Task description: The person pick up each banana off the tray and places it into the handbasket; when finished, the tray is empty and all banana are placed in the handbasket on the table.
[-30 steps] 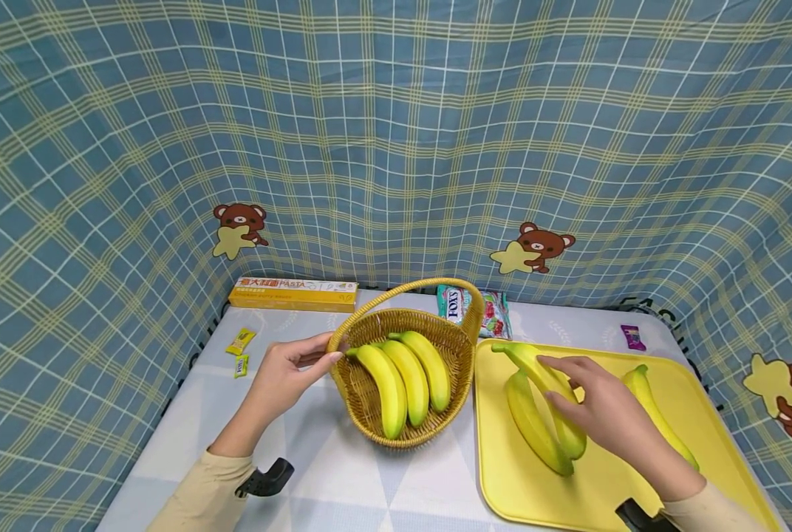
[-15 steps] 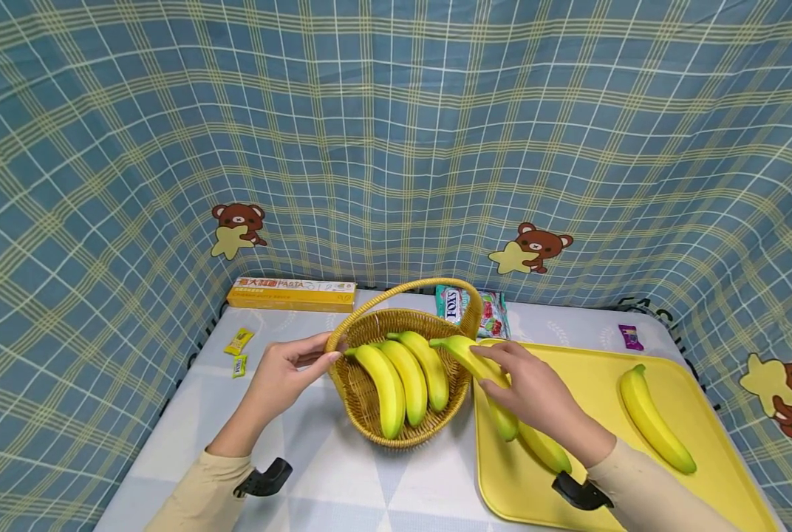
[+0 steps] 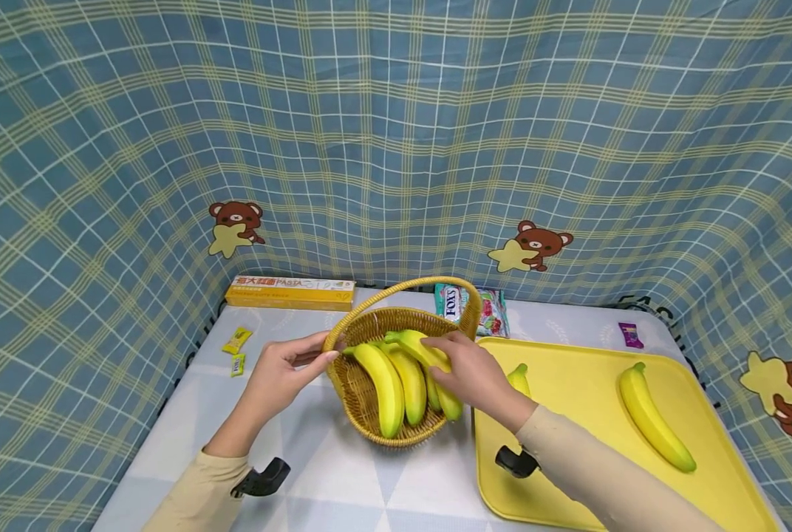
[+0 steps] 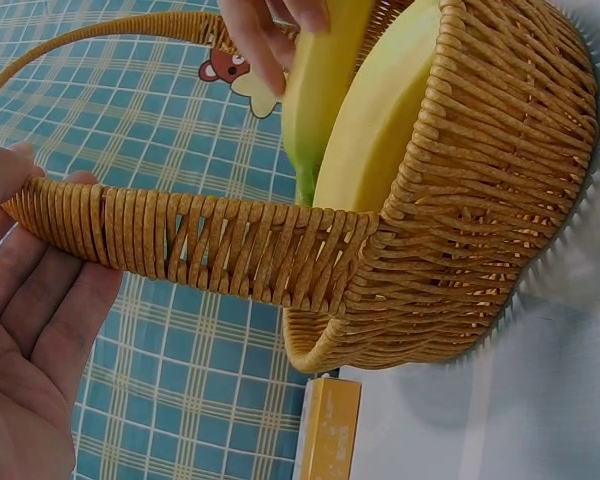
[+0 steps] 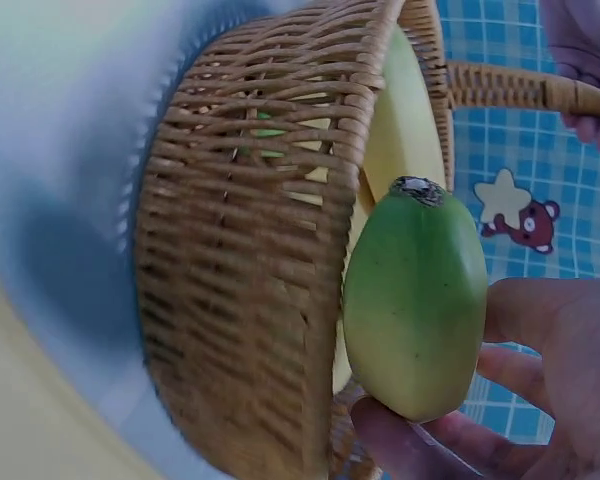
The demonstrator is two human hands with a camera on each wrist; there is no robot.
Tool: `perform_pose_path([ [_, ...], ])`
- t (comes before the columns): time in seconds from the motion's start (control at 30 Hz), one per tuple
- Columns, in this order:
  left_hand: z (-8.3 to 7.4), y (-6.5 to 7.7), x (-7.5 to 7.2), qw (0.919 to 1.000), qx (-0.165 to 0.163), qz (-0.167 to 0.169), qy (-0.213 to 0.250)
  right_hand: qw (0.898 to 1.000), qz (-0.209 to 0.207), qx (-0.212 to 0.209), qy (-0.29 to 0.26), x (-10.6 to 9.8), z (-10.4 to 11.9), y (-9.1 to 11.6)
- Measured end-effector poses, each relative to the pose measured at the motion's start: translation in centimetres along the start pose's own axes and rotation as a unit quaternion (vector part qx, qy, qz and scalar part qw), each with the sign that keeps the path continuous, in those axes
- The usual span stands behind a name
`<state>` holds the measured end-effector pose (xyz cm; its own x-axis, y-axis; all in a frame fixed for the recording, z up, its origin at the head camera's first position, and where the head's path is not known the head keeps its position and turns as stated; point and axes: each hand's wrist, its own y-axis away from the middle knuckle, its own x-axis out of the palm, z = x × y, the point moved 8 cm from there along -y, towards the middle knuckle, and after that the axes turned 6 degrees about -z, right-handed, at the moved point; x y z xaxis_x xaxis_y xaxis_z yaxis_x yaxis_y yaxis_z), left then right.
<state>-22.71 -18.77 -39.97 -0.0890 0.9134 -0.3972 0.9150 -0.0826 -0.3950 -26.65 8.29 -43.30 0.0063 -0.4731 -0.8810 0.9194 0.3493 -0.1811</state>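
Note:
My left hand point(image 3: 283, 377) grips the handle of a woven basket point(image 3: 359, 421) on its left side, thumb and fingers around it as the left wrist view shows. Inside the basket lie several bananas, among them a left one point(image 3: 380, 388) and a middle one point(image 3: 411, 384). Over the basket's right part my right hand point(image 3: 472, 369) holds another banana point(image 5: 415, 300) between thumb and fingers, above the rightmost one, which it partly hides. On the yellow tray point(image 3: 569, 443) one banana point(image 3: 655, 417) lies at the right; another point(image 3: 519, 379) shows only its stem end beside my right forearm.
A pasta box point(image 3: 289, 293) stands at the back left, with two small yellow candies, one being the upper candy point(image 3: 236, 340), before it. Behind the basket lies a candy bag point(image 3: 492, 310). A purple candy point(image 3: 631, 335) sits beyond the tray. A plaid curtain point(image 3: 396, 148) encloses the table.
My right hand has lifted a banana from the tray and carried it left, over the basket. The left hand has stayed on the handle.

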Motion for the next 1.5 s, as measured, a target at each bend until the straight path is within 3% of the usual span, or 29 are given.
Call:
perform_pose_path([
  [0.33,-0.2,0.0,0.0,1.0000,0.000,0.002,-0.001,1.000,0.005,-0.004,-0.014,2.4,0.9,-2.2],
  [0.47,-0.1,0.0,0.0,1.0000,-0.002,0.001,-0.004,0.999,0.020,0.004,-0.025,3.4,1.1,-2.5],
  [0.7,0.0,-0.1,0.0,1.0000,0.002,-0.003,-0.005,0.999,0.034,-0.017,-0.014,4.5,2.2,-2.4],
  [1.5,0.0,-0.1,0.0,1.0000,-0.003,0.001,-0.001,0.999,0.027,-0.022,-0.036,4.6,2.5,-1.9],
])
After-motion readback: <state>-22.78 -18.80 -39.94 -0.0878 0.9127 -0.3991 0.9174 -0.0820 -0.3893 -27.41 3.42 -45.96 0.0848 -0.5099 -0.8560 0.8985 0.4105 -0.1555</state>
